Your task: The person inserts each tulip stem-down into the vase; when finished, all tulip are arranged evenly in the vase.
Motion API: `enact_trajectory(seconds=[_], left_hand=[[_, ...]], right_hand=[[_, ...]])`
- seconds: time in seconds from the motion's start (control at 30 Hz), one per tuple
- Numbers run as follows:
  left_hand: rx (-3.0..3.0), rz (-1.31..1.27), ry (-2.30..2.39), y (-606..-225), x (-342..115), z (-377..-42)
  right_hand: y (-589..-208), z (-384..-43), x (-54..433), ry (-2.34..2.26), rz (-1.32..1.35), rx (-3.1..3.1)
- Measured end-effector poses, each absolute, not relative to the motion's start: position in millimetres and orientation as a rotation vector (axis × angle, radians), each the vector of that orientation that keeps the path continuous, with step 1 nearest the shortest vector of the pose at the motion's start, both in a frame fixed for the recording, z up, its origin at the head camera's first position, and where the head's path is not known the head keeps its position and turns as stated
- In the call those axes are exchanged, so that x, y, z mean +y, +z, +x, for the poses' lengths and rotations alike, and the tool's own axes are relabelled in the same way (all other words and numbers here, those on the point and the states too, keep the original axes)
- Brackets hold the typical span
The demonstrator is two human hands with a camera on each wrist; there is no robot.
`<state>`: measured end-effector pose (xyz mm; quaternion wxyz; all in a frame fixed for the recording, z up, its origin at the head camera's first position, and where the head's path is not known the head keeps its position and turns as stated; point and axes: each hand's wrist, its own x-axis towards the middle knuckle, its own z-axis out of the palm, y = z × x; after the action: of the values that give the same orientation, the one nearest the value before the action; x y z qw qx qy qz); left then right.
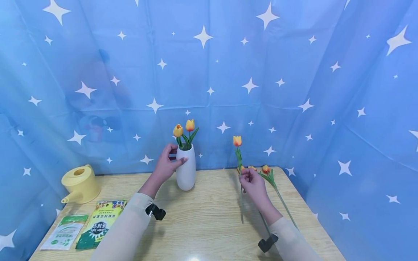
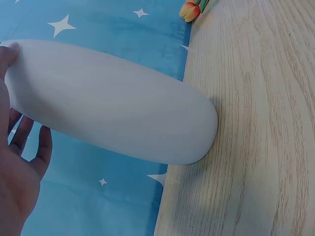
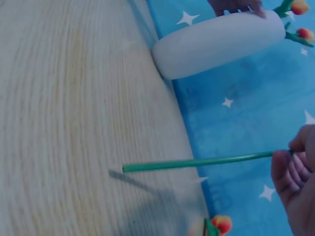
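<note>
A tall white vase (image 1: 186,174) stands upright near the table's back edge, with two orange-yellow tulips (image 1: 190,125) in its mouth. My left hand (image 1: 166,164) holds the vase by its upper part, thumb across the front and fingers round the far side. To the right, my right hand (image 1: 255,185) pinches a single artificial tulip (image 1: 237,141) by its green stem. This tulip is upright, bloom on top, and in the right wrist view the stem's lower end (image 3: 129,168) hangs over the table, casting a shadow.
More tulips (image 1: 266,169) lie on the table (image 1: 202,232) at the right, partly behind my right hand. At the left are a yellow watering can (image 1: 85,186), a green-yellow bag (image 1: 102,224) and a white-green packet (image 1: 65,232). A blue star-patterned curtain (image 1: 209,72) hangs behind.
</note>
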<state>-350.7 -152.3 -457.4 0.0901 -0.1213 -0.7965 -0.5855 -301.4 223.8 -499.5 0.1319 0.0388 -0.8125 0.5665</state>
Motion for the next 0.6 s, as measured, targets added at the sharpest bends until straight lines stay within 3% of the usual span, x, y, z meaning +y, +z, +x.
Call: enact_trajectory(seconds=[0.6], left_hand=[[-2.363, -0.371, -1.731, -457.8, -153.4, -351.0]], right_hand=[[-479.5, -308.0, 214.2, 1.815, 0.197, -2.167]])
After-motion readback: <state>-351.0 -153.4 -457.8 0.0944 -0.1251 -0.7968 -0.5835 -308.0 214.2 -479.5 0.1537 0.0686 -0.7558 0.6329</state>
